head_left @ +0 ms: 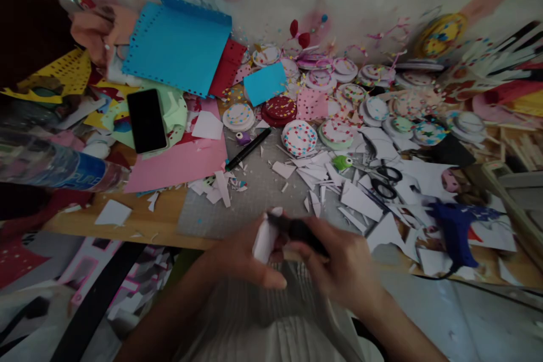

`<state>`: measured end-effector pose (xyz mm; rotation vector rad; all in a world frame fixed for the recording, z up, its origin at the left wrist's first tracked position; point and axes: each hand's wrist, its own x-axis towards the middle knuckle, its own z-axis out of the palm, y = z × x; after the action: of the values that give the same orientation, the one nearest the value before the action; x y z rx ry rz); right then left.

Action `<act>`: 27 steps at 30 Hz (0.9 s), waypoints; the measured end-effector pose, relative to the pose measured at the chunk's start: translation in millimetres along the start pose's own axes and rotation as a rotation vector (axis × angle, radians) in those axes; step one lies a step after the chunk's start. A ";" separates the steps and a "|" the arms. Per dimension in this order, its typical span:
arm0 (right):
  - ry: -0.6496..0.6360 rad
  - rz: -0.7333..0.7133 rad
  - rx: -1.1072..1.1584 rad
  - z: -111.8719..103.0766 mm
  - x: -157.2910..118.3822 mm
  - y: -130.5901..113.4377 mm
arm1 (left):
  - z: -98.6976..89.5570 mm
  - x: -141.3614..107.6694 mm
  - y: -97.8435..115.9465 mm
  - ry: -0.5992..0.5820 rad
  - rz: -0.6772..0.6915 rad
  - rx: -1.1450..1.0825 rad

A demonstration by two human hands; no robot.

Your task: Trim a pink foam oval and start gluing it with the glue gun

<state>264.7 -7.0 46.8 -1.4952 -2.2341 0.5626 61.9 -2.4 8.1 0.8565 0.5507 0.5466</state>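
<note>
My left hand [241, 257] is closed on a small white piece of card or foam [264, 240], held just in front of the table edge. My right hand [339, 263] grips a black-handled tool [301, 232], its dark narrow tip touching the top of the white piece. The tool's exact kind is hard to make out in the dim light. Beyond both hands lies a grey cutting mat [254, 203] strewn with white scraps [314, 172]. On the mat rest a black pen [248, 150] and a round white disc with red and blue stars [299, 138].
Black-handled scissors [384, 181] and a blue glue gun [453, 232] lie to the right. Decorated round pieces crowd the back. At left are a phone [147, 120], pink paper [182, 167], a blue perforated sheet [178, 48] and a plastic bottle [63, 164] lying near the edge.
</note>
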 end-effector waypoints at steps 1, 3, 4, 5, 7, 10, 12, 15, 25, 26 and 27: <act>0.049 0.055 -0.055 0.0 -0.3 5.5 | -0.2 -0.8 -1.2 -0.007 0.020 -0.070; 0.110 0.119 -0.087 -1.5 -1.8 10.5 | -0.8 -1.9 -2.0 -0.001 0.050 -0.145; 0.090 0.099 -0.039 -2.9 -2.8 9.2 | -1.4 -2.2 -2.2 0.012 0.039 -0.142; 0.045 0.051 0.033 -4.3 -3.7 5.4 | -2.3 -2.3 -2.5 0.029 0.021 -0.120; -0.067 -0.067 0.170 -6.3 -4.7 -7.0 | -4.2 -1.6 -3.8 0.052 -0.014 -0.049; -0.124 -0.137 0.207 -5.5 -3.0 -24.1 | -6.2 1.1 -5.8 0.074 0.002 0.105; -0.104 -0.123 0.172 -2.6 -1.1 -26.7 | -6.1 3.2 -5.2 0.101 0.002 0.222; -0.080 -0.101 0.104 1.7 1.1 -15.8 | -3.9 3.6 -1.8 0.178 -0.017 0.318; 0.001 -0.119 0.043 -14.6 -0.8 -1.5 | -3.1 -4.1 -1.1 0.237 -0.121 0.230; -0.050 -0.158 0.068 -15.5 -1.2 -7.4 | -2.9 -2.3 -1.6 0.265 -0.125 0.247; -0.094 -0.180 0.079 -16.0 -1.5 -12.7 | -2.4 -0.7 -2.0 0.291 -0.120 0.264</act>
<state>263.8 -11.0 66.8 -1.2375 -2.3581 0.6675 60.2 -2.7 5.3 0.9925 0.9503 0.4982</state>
